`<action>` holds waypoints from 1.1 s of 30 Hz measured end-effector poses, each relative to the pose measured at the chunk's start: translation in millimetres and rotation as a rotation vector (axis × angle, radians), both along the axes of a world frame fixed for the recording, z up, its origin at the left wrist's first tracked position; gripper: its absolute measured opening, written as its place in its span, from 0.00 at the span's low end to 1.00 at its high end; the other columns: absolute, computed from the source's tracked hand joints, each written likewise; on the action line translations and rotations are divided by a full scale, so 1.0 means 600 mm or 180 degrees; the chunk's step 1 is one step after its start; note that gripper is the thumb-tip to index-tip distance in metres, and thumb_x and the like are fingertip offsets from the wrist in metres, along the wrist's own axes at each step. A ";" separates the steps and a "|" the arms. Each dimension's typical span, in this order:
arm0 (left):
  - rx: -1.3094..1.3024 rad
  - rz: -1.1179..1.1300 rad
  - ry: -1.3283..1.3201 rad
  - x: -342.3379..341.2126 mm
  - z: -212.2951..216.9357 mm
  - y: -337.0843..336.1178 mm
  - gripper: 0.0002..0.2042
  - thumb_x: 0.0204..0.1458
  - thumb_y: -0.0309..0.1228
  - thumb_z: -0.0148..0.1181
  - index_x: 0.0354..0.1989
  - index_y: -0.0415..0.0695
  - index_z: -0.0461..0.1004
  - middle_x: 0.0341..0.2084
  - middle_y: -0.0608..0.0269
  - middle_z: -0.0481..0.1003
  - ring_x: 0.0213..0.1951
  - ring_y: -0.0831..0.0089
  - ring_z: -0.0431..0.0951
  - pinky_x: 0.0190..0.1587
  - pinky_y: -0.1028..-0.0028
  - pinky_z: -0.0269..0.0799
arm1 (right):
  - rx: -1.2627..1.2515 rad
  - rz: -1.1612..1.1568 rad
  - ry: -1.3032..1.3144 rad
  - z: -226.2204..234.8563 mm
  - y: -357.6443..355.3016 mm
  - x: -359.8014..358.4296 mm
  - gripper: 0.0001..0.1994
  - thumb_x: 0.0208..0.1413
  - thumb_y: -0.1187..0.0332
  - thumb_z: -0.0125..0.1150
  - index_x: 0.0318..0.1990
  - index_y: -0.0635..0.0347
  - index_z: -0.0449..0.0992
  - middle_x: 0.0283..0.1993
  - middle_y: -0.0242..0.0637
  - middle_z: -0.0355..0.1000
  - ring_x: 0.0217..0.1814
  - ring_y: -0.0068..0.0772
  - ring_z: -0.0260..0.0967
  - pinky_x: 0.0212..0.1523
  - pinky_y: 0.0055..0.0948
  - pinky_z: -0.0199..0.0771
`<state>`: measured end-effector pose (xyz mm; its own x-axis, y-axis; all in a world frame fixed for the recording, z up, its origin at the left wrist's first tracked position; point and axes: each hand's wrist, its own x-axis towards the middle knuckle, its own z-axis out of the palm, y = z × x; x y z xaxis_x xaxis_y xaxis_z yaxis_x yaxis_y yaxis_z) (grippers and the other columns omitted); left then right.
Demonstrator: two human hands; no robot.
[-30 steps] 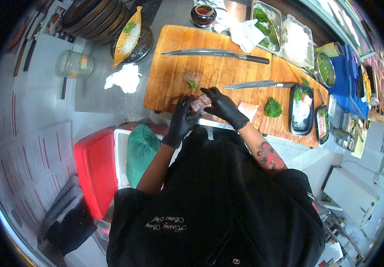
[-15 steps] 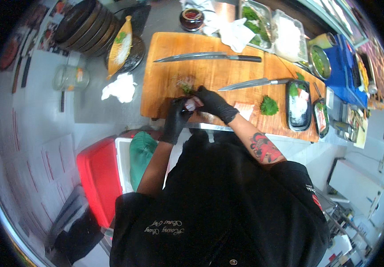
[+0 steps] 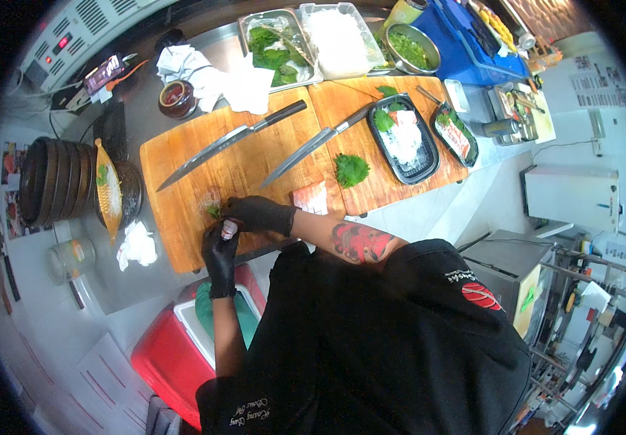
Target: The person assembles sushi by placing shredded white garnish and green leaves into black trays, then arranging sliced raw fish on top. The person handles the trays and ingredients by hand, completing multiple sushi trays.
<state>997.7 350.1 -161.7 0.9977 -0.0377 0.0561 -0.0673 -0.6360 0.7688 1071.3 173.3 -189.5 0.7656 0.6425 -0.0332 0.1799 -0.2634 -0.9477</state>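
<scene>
Both hands wear black gloves and work close together at the near left of the wooden cutting board (image 3: 182, 156). My left hand (image 3: 220, 257) is closed around a pale pinkish-white slice, apparently fish (image 3: 229, 230). My right hand (image 3: 260, 214) is curled beside it, its fingertips bent down by a small tuft of green sprouts (image 3: 215, 210); whatever they pinch is hidden. Right of my hands lies a pale pink fish block (image 3: 309, 197), then a jagged green leaf (image 3: 352, 170). Two long knives, one farther left (image 3: 204, 158) and one nearer the middle (image 3: 305, 154), rest on the board.
Black trays, one large (image 3: 424, 172) and one small (image 3: 465, 156), hold garnished food at right. Behind stand a steel pan of leaves (image 3: 246, 29), a clear tub (image 3: 338, 40) and a dark jar (image 3: 176, 99). A boat-shaped dish (image 3: 110, 192) is left; a red cooler (image 3: 171, 362) is below.
The view has swung right, so the board and hands appear farther left and tilted. My hands stay together over the same spot, the left still holding the pale slice.
</scene>
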 end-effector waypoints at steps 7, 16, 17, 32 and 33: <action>0.0022 -0.0578 -0.0297 0.099 0.093 -0.135 0.18 0.45 0.23 0.69 0.47 0.37 0.78 0.39 0.48 0.77 0.43 0.53 0.78 0.46 0.62 0.73 | 0.0039 -0.0407 -0.0835 0.117 -0.175 0.047 0.15 0.52 0.67 0.64 0.46 0.59 0.75 0.42 0.48 0.73 0.47 0.53 0.72 0.45 0.44 0.73; -0.1413 -0.1411 0.0010 0.213 0.100 -0.631 0.12 0.46 0.21 0.65 0.41 0.39 0.79 0.33 0.54 0.77 0.40 0.60 0.78 0.46 0.66 0.72 | -0.1055 -0.1454 -0.0944 0.141 -0.651 0.046 0.23 0.49 0.73 0.67 0.54 0.60 0.73 0.47 0.49 0.72 0.49 0.50 0.72 0.51 0.40 0.72; -0.1476 -0.1411 0.0084 0.217 0.088 -0.656 0.12 0.48 0.22 0.65 0.44 0.39 0.78 0.36 0.55 0.78 0.42 0.62 0.78 0.47 0.67 0.72 | -0.1027 -0.1421 -0.0936 0.122 -0.677 0.051 0.22 0.49 0.72 0.67 0.54 0.60 0.73 0.48 0.49 0.72 0.50 0.50 0.72 0.51 0.40 0.72; -0.1049 -0.0887 0.0556 0.209 0.052 -0.752 0.21 0.51 0.22 0.64 0.55 0.37 0.72 0.50 0.52 0.74 0.52 0.64 0.75 0.55 0.69 0.70 | -0.1284 -0.1400 -0.0945 0.076 -0.747 0.062 0.21 0.51 0.71 0.62 0.54 0.62 0.71 0.52 0.51 0.70 0.55 0.54 0.70 0.53 0.43 0.71; -0.1203 -0.0821 0.0652 0.208 0.050 -0.760 0.23 0.51 0.23 0.64 0.57 0.37 0.70 0.50 0.54 0.74 0.51 0.67 0.74 0.55 0.70 0.70 | -0.1047 -0.1529 -0.1247 0.071 -0.750 0.061 0.21 0.51 0.73 0.62 0.55 0.62 0.71 0.52 0.51 0.70 0.55 0.54 0.69 0.55 0.43 0.70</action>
<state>1122.6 -105.7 -131.4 0.9505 -0.2995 -0.0825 -0.0093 -0.2929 0.9561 1107.8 -276.7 -146.8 0.9576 0.2340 0.1683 0.2837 -0.6614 -0.6943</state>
